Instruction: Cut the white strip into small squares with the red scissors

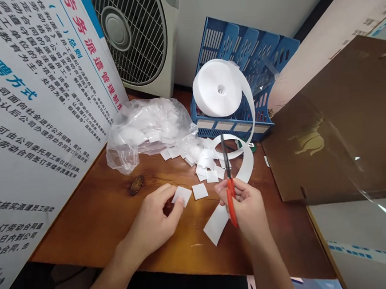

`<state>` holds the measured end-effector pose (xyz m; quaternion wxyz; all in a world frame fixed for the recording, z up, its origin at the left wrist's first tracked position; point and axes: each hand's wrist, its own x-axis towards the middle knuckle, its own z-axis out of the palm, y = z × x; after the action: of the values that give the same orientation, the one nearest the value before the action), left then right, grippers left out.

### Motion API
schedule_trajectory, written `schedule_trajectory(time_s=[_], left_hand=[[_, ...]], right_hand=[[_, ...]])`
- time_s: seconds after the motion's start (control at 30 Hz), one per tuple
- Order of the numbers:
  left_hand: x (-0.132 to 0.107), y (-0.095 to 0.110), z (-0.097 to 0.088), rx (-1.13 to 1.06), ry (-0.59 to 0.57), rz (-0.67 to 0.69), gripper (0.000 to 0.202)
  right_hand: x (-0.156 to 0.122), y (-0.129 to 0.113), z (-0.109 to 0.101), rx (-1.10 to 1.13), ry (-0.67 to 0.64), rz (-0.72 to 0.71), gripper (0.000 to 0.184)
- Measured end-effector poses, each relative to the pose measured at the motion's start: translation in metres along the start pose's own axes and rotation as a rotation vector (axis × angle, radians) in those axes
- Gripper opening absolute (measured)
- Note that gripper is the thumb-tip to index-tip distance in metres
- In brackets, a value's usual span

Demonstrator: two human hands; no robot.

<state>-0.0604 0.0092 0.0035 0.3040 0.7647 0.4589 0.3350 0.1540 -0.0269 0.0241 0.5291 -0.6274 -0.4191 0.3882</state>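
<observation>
Head camera on the action, and both hands were busy over the reddish-brown wooden tabletop (116,233)! Left hand (156,215): its grip was pinched, thumb and fingers on a small white square piece (182,196). Right hand (248,208): its grip was wrapped around the orange-handled metal scissors (231,199), dark blades pointing away from the body; whether they were fully together, the angle did not tell.

And look at the supply! A large white roll of flat tape (209,94) sat against the blue plastic file rack (245,47), its long white strip (245,169) dropping down, looping on the wood and running beneath the right hand, free end (216,225) lying towards the body. One loose white square (200,191) lay just beside the held piece; a scatter of similar white squares (211,176) spread behind it, up to the clear plastic bag (151,127) bulging with white pieces.

Good technique here, in this caller's judgement, called for a light pinch by the edges, blade tips kept clear of the left fingers, and slack in the loop so nothing tugged the roll. For any cut, the strip wanted holding flat and the blades square across it.
</observation>
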Motion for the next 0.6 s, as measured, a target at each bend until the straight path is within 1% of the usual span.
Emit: schedule_trajectory(time_s=[0.1, 0.17, 0.23, 0.27, 0.3, 0.37, 0.43, 0.5, 0.53, 0.6], left_hand=[[0.000, 0.007, 0.002, 0.063, -0.136, 0.150, 0.022], [0.002, 0.013, 0.006, 0.105, -0.213, 0.200, 0.018], [0.006, 0.018, 0.012, 0.141, -0.239, 0.225, 0.021], [0.008, 0.021, 0.014, 0.152, -0.240, 0.230, 0.021], [0.009, 0.024, 0.016, 0.156, -0.230, 0.230, 0.022], [0.010, 0.028, 0.017, 0.132, -0.192, 0.219, 0.020], [0.007, 0.031, 0.016, 0.065, -0.178, 0.201, 0.018], [0.003, 0.031, 0.015, -0.020, -0.226, 0.196, 0.019], [0.001, 0.029, 0.016, -0.047, -0.248, 0.195, 0.023], [-0.002, 0.026, 0.019, -0.045, -0.260, 0.176, 0.029]], right_hand=[[-0.005, 0.010, -0.010, 0.067, 0.132, -0.022, 0.034], [-0.009, 0.016, -0.016, 0.118, 0.247, -0.062, 0.035], [-0.013, 0.019, -0.022, 0.146, 0.323, -0.102, 0.035], [-0.017, 0.019, -0.028, 0.115, 0.341, -0.112, 0.035], [-0.021, 0.018, -0.034, 0.052, 0.350, -0.099, 0.034], [-0.033, 0.017, -0.053, -0.126, 0.397, -0.021, 0.036], [-0.048, 0.018, -0.076, -0.331, 0.475, 0.091, 0.046], [-0.060, 0.025, -0.098, -0.529, 0.527, 0.173, 0.049], [-0.065, 0.031, -0.107, -0.634, 0.538, 0.176, 0.048], [-0.067, 0.046, -0.120, -0.815, 0.536, 0.110, 0.045]])
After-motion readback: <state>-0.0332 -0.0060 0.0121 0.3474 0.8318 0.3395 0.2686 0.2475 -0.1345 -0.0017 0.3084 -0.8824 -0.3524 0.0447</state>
